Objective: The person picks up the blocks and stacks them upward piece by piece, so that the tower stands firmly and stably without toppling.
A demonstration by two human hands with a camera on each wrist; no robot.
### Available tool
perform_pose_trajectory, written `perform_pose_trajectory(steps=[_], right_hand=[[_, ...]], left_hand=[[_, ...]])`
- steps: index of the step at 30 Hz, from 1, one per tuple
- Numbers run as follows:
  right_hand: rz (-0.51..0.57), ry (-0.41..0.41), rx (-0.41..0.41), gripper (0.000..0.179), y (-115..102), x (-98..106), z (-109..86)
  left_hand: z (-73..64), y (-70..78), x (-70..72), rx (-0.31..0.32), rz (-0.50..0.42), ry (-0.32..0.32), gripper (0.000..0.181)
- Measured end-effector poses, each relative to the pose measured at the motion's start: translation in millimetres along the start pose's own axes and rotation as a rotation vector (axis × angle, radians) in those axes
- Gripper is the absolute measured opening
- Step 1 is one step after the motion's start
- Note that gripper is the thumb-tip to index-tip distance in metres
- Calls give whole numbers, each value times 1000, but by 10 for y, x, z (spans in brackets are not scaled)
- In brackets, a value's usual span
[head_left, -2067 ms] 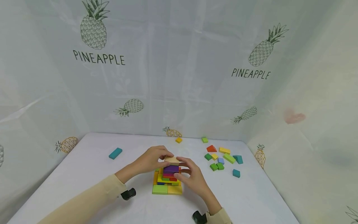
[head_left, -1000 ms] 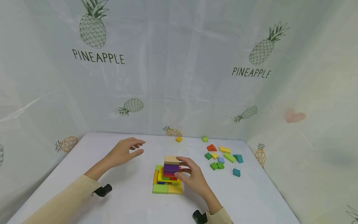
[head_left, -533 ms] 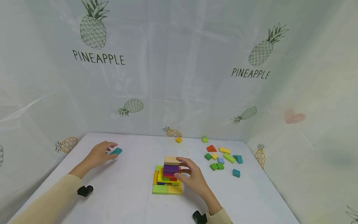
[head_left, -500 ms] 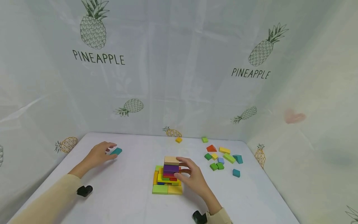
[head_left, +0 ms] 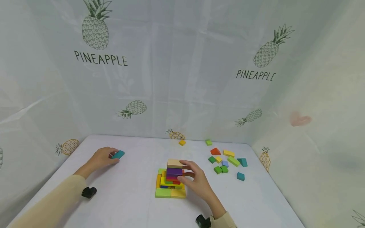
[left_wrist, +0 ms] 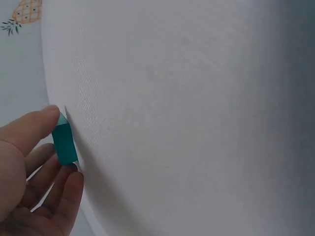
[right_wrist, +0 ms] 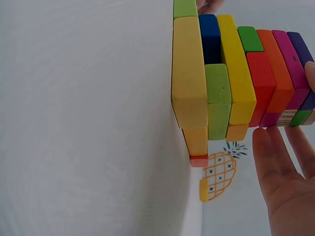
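Observation:
My left hand [head_left: 100,159] pinches a teal block [head_left: 119,154] at the far left of the table. In the left wrist view the thumb is on one end of that block and fingers are at the other. A tower of coloured wooden blocks stands mid-table, with a light wood block [head_left: 175,163] on top and a purple block [head_left: 174,171] beneath it. At the tower's right side, my right hand [head_left: 199,181] rests lightly, fingers extended along the side and thumb near the front. Green and yellow base blocks [right_wrist: 188,73] show in the right wrist view.
Loose blocks lie at the right of the table, among them a red triangular block [head_left: 215,151], a light green block [head_left: 233,161] and a teal block [head_left: 240,176]. A yellow block [head_left: 182,142] lies by the back edge. A pineapple-print curtain [head_left: 182,79] hangs behind.
My left hand has left the top of the tower, moved out to the far left and taken hold of the teal block. The right hand has stayed beside the tower.

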State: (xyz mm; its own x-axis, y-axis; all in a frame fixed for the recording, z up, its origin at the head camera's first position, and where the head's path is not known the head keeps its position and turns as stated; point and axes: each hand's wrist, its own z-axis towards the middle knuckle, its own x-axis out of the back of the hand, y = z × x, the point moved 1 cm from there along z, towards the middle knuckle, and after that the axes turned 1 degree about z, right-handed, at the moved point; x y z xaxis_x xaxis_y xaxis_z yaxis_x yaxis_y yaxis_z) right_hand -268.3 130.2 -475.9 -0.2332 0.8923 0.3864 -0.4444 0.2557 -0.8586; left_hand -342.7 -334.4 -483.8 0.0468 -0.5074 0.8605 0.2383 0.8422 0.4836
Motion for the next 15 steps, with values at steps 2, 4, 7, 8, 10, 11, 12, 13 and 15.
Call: perform_pose_trajectory(steps=[2,4,7,8,10,11,12,13,15], right_hand=[[-3,0,4,60,-1,-3,1],[-6,0,7,60,-5,-6,1],[-8,-1,11,60,-10,-8,2],[-7,0,12,60,-11,-8,1],[-6,0,15,60,-15,-7,0],[-7,0,15,60,-16,-7,-2],[-8,1,14,60,-16,-6,-2],[-10,1,13,60,-17,-6,-4],[-14,2,8,60,-15,-5,-7]], left_hand=[[9,4,-13,-10,2,3,49],[8,20,-16,-18,2,4,46],[5,44,-16,-22,0,1,42],[5,55,-18,-23,2,-1,41],[3,74,-22,-24,2,-6,40],[4,82,-27,-25,5,-7,40],[4,97,-31,-26,5,-8,40],[1,109,-35,-31,7,-11,40],[-4,134,-44,-39,7,-12,40]])
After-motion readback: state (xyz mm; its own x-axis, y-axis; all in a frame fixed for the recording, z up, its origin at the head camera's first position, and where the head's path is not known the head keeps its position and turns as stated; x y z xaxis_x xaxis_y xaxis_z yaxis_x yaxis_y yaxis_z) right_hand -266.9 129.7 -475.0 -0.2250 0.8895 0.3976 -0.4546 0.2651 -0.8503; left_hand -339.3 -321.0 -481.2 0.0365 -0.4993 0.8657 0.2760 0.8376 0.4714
